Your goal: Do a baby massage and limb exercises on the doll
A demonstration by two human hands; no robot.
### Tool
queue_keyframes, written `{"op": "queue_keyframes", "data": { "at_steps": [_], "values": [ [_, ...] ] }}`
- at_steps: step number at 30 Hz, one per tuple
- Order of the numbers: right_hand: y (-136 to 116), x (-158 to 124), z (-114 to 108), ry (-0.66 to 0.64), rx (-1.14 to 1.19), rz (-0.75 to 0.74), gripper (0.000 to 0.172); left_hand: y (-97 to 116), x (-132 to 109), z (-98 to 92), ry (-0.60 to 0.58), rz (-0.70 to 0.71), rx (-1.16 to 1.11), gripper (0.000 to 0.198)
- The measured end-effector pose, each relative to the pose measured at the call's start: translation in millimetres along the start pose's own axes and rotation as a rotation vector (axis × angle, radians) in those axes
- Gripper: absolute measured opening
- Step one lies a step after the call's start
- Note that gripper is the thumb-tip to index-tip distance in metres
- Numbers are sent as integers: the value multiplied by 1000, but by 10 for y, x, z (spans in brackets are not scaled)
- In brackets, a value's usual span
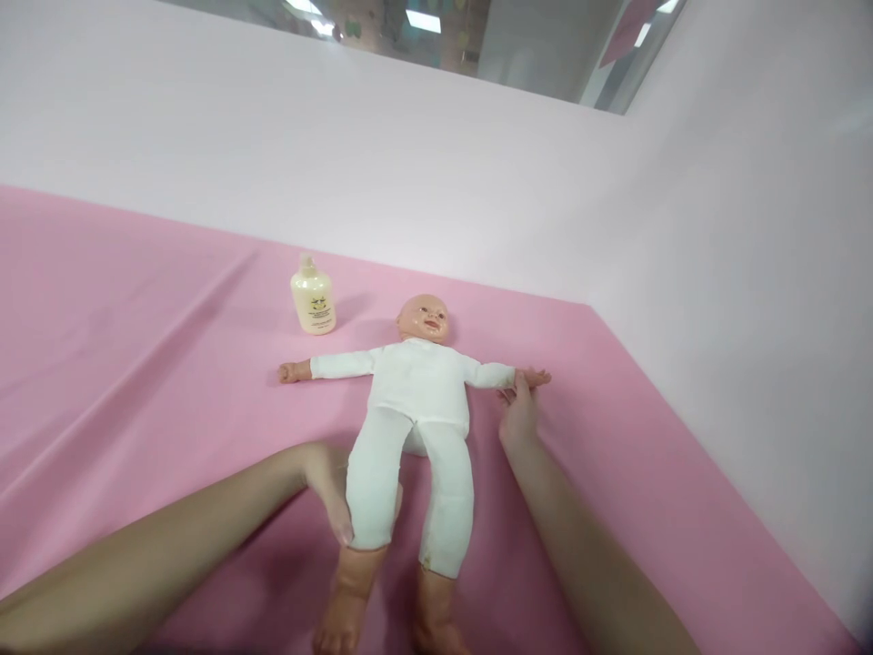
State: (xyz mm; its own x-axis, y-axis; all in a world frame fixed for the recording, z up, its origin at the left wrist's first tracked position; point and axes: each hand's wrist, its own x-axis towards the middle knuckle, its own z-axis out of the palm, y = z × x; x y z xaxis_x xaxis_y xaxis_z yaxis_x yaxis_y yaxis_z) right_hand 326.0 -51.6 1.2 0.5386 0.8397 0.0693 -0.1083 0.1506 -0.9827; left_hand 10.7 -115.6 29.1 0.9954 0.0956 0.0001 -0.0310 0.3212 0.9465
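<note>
A baby doll with a white cloth body lies on its back, head away from me and arms stretched out sideways. My left hand is wrapped round the doll's leg on the left, near the knee; the thumb lies along its outer side and most fingers are hidden beneath it. At the doll's outstretched arm on the right, my right hand grips the wrist, with the thumb on top and the other fingers partly hidden below.
A pump-type bottle of pale yellow liquid stands left of the doll's head. The pink sheet has long creases on the left. White walls border it behind and on the right, with a window at the top.
</note>
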Motion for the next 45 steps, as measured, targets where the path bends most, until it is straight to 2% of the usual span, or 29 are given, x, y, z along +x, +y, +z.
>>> {"op": "queue_keyframes", "data": {
  "at_steps": [1,3,5,7,10,12,16,20,24,31,38,45],
  "values": [
    [-12,-31,14,-22,-25,-48,75,29,7,-44,-126,-68,-14,47],
    [-47,-115,50,-66,-75,-171,75,39,6,-126,-209,-30,-100,52],
    [-87,-214,85,-112,-118,-304,73,-9,-11,-188,-157,72,-174,58],
    [-122,-317,107,-194,-200,-434,64,-83,-32,-226,-57,135,-209,60],
    [-169,-462,119,-372,-412,-664,43,-177,-49,-244,115,170,-242,57],
    [-201,-536,125,-479,-532,-808,37,-216,-48,-241,182,173,-251,57],
    [-254,-600,145,-577,-642,-898,37,-260,-43,-240,224,165,-234,58],
    [-259,-583,158,-574,-633,-896,37,-255,-51,-246,213,158,-213,60],
    [-228,-534,153,-526,-556,-848,37,-175,-47,-223,150,137,-231,59],
    [-124,-416,144,-390,-369,-529,42,-30,-3,-84,51,77,-162,55],
    [-143,-308,172,-270,-72,-264,67,7,65,-77,-224,-24,-146,48],
    [-167,-250,145,-143,31,-98,72,-5,49,-97,-232,-62,-142,58]
  ]
}}
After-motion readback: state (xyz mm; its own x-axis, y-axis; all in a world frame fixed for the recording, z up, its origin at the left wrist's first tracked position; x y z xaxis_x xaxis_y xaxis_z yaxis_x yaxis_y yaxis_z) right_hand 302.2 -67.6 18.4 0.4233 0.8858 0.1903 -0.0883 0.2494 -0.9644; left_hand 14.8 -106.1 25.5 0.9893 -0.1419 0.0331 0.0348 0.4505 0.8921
